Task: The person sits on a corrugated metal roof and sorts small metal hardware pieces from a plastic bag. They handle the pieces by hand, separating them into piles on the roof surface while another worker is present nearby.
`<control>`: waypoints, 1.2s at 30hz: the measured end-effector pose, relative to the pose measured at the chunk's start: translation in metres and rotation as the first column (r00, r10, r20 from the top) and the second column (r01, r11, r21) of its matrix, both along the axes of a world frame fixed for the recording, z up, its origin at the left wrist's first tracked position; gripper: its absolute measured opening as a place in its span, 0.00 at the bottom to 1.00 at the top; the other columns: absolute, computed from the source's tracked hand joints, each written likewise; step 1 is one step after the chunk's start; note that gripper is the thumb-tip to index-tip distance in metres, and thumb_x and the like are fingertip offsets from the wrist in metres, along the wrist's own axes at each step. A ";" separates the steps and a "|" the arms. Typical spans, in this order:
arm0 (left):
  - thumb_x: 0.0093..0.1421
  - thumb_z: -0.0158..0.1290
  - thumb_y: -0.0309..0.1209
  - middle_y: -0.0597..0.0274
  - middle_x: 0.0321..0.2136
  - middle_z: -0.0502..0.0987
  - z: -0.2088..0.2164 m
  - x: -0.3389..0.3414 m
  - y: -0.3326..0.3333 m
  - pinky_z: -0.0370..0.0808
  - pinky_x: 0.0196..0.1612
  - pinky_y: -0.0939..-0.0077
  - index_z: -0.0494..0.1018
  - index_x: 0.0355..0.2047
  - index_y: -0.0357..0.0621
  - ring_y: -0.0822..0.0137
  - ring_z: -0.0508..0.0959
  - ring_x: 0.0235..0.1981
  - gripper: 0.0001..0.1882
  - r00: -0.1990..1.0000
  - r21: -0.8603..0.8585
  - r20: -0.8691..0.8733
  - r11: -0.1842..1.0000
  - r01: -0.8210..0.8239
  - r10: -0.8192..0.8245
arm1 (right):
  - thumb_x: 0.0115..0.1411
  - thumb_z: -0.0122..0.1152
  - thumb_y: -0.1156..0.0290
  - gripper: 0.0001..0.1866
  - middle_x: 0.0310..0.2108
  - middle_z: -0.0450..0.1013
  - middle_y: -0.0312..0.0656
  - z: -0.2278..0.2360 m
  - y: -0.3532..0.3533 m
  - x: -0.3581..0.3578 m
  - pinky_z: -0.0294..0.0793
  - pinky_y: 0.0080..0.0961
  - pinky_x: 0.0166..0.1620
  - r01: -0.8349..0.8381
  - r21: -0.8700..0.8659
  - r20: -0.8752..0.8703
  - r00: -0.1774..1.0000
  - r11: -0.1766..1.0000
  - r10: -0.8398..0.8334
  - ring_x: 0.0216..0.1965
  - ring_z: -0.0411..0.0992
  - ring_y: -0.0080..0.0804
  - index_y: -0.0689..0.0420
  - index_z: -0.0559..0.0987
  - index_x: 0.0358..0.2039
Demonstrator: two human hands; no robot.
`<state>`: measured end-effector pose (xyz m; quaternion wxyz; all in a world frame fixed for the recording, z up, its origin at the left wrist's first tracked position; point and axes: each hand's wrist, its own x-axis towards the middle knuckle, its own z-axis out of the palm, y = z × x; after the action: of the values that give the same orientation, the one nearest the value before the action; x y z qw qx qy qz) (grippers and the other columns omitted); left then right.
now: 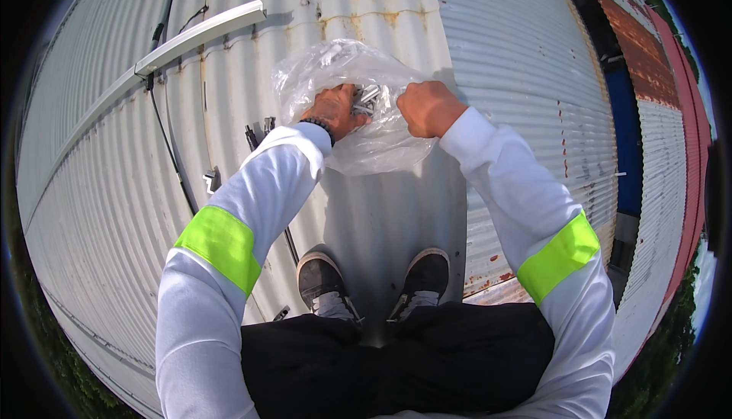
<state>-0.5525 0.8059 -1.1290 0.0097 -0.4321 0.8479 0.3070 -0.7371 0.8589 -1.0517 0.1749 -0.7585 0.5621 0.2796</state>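
Note:
A clear plastic bag hangs in front of me, with small silvery metal parts showing at its mouth. My left hand reaches into the bag's opening, its fingers closed among the metal parts. My right hand is clenched on the bag's right edge and holds it up. Both arms wear white sleeves with yellow-green bands. My two dark shoes stand on the roof below the bag.
I stand on a corrugated metal roof with rust streaks. A long white rail lies at the upper left, and a thin black cable runs down beside it. Small metal brackets sit near my left sleeve. The roof's edge drops off at right.

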 end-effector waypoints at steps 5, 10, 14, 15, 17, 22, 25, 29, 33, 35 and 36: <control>0.48 0.68 0.36 0.55 0.31 0.78 -0.006 0.018 -0.021 0.74 0.41 0.68 0.73 0.34 0.39 0.58 0.78 0.34 0.19 0.997 0.162 -0.082 0.986 0.027 -0.014 | 0.56 0.53 0.78 0.14 0.38 0.78 0.43 -0.026 -0.005 0.010 0.76 0.43 0.48 0.074 -0.254 0.582 0.808 0.964 0.091 0.43 0.77 0.45 0.54 0.80 0.42; 0.48 0.61 0.26 0.56 0.27 0.76 -0.005 0.046 -0.024 0.72 0.36 0.66 0.69 0.28 0.41 0.58 0.77 0.31 0.11 0.960 0.173 -0.205 0.959 0.226 -0.189 | 0.56 0.51 0.80 0.18 0.49 0.73 0.39 -0.050 0.006 0.010 0.71 0.41 0.54 0.123 -0.407 0.574 0.806 0.905 0.148 0.51 0.72 0.43 0.55 0.77 0.47; 0.49 0.56 0.23 0.52 0.29 0.75 -0.006 0.051 -0.021 0.72 0.39 0.61 0.69 0.29 0.41 0.51 0.77 0.34 0.08 0.966 0.025 -0.087 0.969 0.246 -0.243 | 0.56 0.52 0.79 0.18 0.56 0.69 0.37 -0.053 0.009 -0.001 0.68 0.40 0.57 0.021 -0.408 0.482 0.854 0.913 0.195 0.57 0.67 0.40 0.55 0.79 0.48; 0.49 0.56 0.24 0.51 0.30 0.76 -0.006 0.050 -0.020 0.73 0.40 0.61 0.69 0.30 0.41 0.50 0.77 0.35 0.09 0.976 0.034 -0.055 0.976 0.213 -0.211 | 0.56 0.52 0.78 0.18 0.54 0.70 0.38 -0.052 0.009 -0.004 0.68 0.40 0.57 -0.046 -0.405 0.447 0.861 0.913 0.241 0.55 0.69 0.40 0.55 0.79 0.47; 0.50 0.56 0.25 0.49 0.33 0.77 -0.005 0.048 -0.016 0.73 0.42 0.60 0.70 0.34 0.41 0.48 0.78 0.38 0.11 0.983 0.039 -0.035 0.983 0.180 -0.178 | 0.56 0.52 0.77 0.16 0.51 0.73 0.40 -0.048 0.011 -0.010 0.68 0.39 0.58 -0.161 -0.314 0.359 0.892 0.936 0.274 0.53 0.71 0.41 0.55 0.81 0.45; 0.52 0.56 0.28 0.46 0.39 0.79 0.002 0.045 0.000 0.73 0.51 0.58 0.70 0.46 0.45 0.46 0.78 0.44 0.20 0.976 -0.021 -0.067 0.979 0.205 -0.206 | 0.52 0.54 0.74 0.07 0.40 0.77 0.46 -0.041 0.021 -0.005 0.73 0.41 0.47 -0.184 -0.164 0.217 0.952 0.969 0.217 0.42 0.75 0.46 0.57 0.80 0.30; 0.52 0.59 0.32 0.45 0.45 0.77 0.006 0.038 0.004 0.68 0.57 0.54 0.67 0.54 0.49 0.45 0.76 0.49 0.27 0.979 -0.026 -0.017 0.979 0.201 -0.201 | 0.54 0.52 0.74 0.10 0.36 0.77 0.49 -0.037 0.017 0.000 0.75 0.44 0.44 -0.153 -0.065 0.187 0.969 0.986 0.163 0.38 0.77 0.49 0.58 0.79 0.36; 0.56 0.60 0.39 0.47 0.58 0.68 0.006 0.024 0.005 0.60 0.63 0.50 0.60 0.63 0.62 0.44 0.69 0.58 0.35 0.971 -0.226 0.061 0.945 0.237 -0.230 | 0.56 0.51 0.74 0.16 0.36 0.77 0.51 -0.039 0.007 0.006 0.75 0.47 0.42 -0.012 -0.078 0.158 0.987 0.997 0.024 0.37 0.78 0.52 0.58 0.75 0.45; 0.57 0.59 0.39 0.47 0.56 0.70 0.004 0.004 0.003 0.63 0.62 0.53 0.61 0.63 0.61 0.46 0.70 0.57 0.34 0.985 -0.113 0.056 0.979 0.170 -0.165 | 0.57 0.52 0.73 0.21 0.37 0.77 0.53 -0.043 0.002 0.005 0.75 0.47 0.43 0.143 -0.143 0.240 0.965 0.979 -0.106 0.38 0.77 0.54 0.53 0.72 0.53; 0.55 0.60 0.39 0.46 0.54 0.72 0.005 -0.003 0.000 0.65 0.61 0.55 0.63 0.62 0.58 0.47 0.71 0.57 0.34 0.981 -0.090 0.048 0.977 0.192 -0.188 | 0.58 0.53 0.72 0.24 0.37 0.77 0.54 -0.042 0.001 0.000 0.75 0.46 0.43 0.178 -0.136 0.246 0.959 0.975 -0.141 0.38 0.77 0.55 0.50 0.70 0.57; 0.54 0.60 0.38 0.46 0.53 0.72 0.006 -0.005 -0.003 0.66 0.60 0.55 0.64 0.61 0.55 0.47 0.71 0.57 0.33 0.977 -0.098 0.063 0.973 0.210 -0.205 | 0.58 0.52 0.73 0.25 0.37 0.77 0.53 -0.041 0.001 -0.003 0.76 0.45 0.44 0.180 -0.133 0.259 0.956 0.975 -0.141 0.40 0.77 0.53 0.50 0.70 0.58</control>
<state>-0.5574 0.8031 -1.1229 0.0415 -0.3491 0.9027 0.2481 -0.7404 0.8594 -1.0930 0.2064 -0.7506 0.6156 0.1228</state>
